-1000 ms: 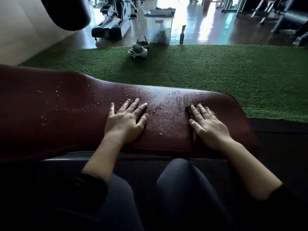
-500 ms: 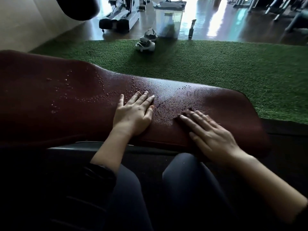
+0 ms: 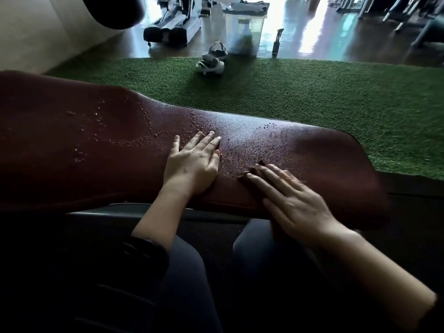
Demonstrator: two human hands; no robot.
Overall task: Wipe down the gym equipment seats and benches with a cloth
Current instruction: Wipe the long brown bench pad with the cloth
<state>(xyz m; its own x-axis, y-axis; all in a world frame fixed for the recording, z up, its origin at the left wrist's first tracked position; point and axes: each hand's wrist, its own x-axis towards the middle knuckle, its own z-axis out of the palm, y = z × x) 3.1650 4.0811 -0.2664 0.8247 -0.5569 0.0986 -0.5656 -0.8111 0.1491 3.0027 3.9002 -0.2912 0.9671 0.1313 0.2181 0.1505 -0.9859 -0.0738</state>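
A long dark red bench pad [image 3: 91, 150] stretches across the view, beaded with water droplets on its left and middle parts. My left hand [image 3: 192, 162] lies flat on the pad with its fingers straight, near the middle. My right hand [image 3: 290, 198] presses a dark cloth [image 3: 252, 170] flat against the pad with straight fingers, close beside the left hand. Only the cloth's corners peek out past the fingertips; the rest is hidden under the hand.
Green artificial turf [image 3: 312, 92] lies beyond the bench. A pair of sandals [image 3: 212, 60], a clear storage bin [image 3: 245, 32] and a spray bottle [image 3: 276, 43] stand at its far edge. Exercise machines [image 3: 175, 22] fill the back. My knees [image 3: 259, 260] are under the pad's near edge.
My right hand has slid the cloth leftward and toward me along the pad, ending close to my left hand. The left hand stays in place. The view has tilted slightly.
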